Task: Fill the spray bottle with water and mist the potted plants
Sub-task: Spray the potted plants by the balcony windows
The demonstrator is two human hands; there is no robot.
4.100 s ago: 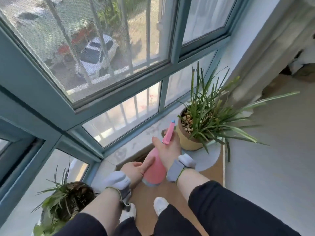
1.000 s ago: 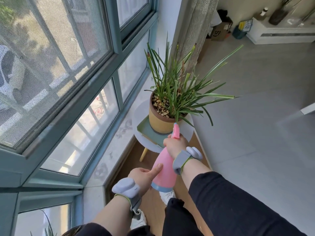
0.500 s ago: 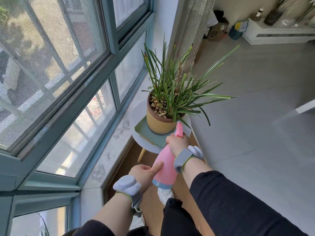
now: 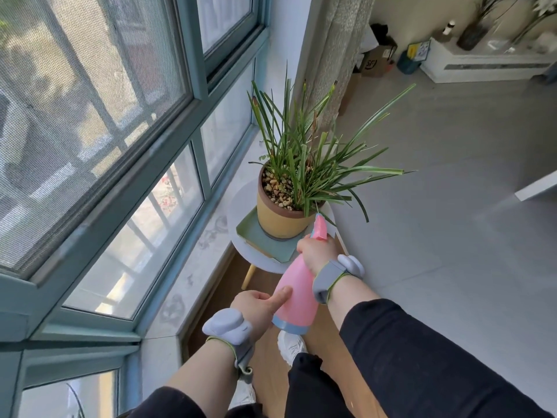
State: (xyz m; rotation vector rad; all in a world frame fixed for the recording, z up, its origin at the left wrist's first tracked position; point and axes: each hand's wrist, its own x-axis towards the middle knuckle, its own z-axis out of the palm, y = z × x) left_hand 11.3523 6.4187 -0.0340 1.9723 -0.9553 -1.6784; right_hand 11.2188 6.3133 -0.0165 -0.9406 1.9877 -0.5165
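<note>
From the head camera, a person stands at a window bay and aims a pink plastic spray bottle with a pale blue base (image 4: 297, 292) at a grassy, long-leaved plant in a tan ceramic pot (image 4: 278, 218). The right hand (image 4: 316, 251) is wrapped round the bottle's neck just below the pink nozzle, which points at the leaves and hangs close to the pot's near rim. The left hand (image 4: 259, 303) supports the lower body of the bottle, thumb laid flat along its side, the other fingers curled beneath. The pot sits on a green square tray (image 4: 256, 236) at the window-side edge of a small round white stool (image 4: 241, 212).

The bottle is in hand and at the plant, so filling is judged done, though its opaque wall hides the water level. No spray can be made out in the air, perhaps too fine to show. Misting of this pot appears under way; any other plants remain.
</note>
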